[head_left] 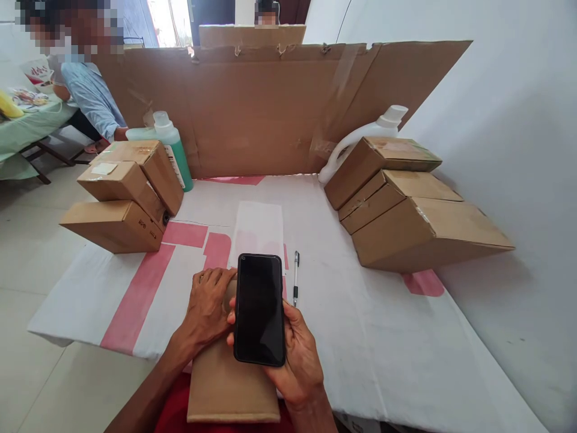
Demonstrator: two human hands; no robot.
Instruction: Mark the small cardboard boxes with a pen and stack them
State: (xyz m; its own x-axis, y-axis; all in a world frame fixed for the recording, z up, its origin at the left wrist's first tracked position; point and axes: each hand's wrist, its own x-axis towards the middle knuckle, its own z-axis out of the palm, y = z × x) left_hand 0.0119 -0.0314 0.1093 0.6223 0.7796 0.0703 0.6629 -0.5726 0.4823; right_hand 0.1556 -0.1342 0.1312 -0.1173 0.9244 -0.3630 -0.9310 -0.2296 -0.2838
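Looking down through the head camera, you see your right hand point(297, 355) wrapped around a black phone point(260, 308), fingers curled up its right edge and the thumb tip showing at its left edge; the dark screen faces you. The phone hangs just above a flat brown envelope point(229, 385) that lies at the near edge of the table point(383, 337) and juts past it toward you. Your left hand point(208, 307) lies flat on the far end of that envelope, fingers together and gripping nothing, just beside the phone's left edge.

A pen point(296, 278) lies on the white and pink table cover just right of the phone's top, pointing away from you. A white paper sheet point(258, 228) lies beyond the phone, its near edge hidden behind it.

On the left stand three cardboard boxes point(124, 198) stacked in steps, with a green bottle point(174, 150) behind them. On the right, three more boxes point(406, 204) lean in a row along the wall, and a white jug point(360, 141) stands behind the farthest one. A cardboard screen point(270, 108) stands upright across the back of the table.

Beyond the screen, at far left, another person in a blue shirt point(92, 96) sits at a separate table.
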